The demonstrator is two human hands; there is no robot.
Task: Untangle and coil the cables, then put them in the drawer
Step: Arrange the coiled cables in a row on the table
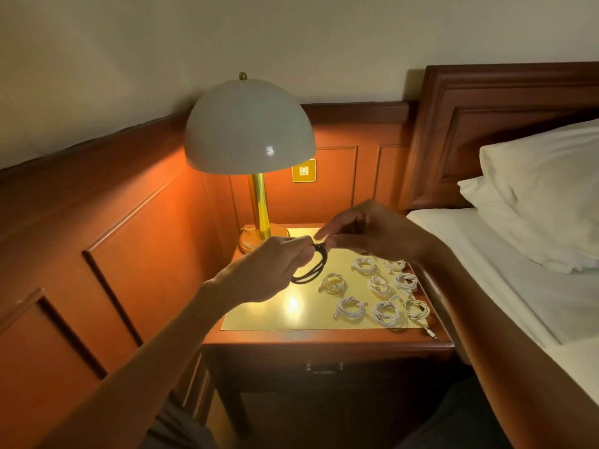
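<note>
Black cable [310, 268], looped into a loose coil, held in the air over the left half of the nightstand [324, 343], just above its glossy yellow top panel [259, 315]. Left hand [265, 270] curled around the coil's upper edge, pinching it between thumb and fingers. Right hand [372, 231] meeting the same spot from the other side, thumb and lower fingers closed on a strand of the black cable, forefinger straight; exact grip blurred. Eight white cable coils [379, 285] lying in rough rows on the right half of the panel, each apart from its neighbours, one plug end past the front right corner. Drawer [324, 359] below, closed, metal handle on its front. Dome-shaded brass lamp [249, 128] lit at the back left corner. Brass wall switch [303, 170] behind it, any marking too small to read. Bed [505, 273] with a white pillow [547, 196] at right.
</note>
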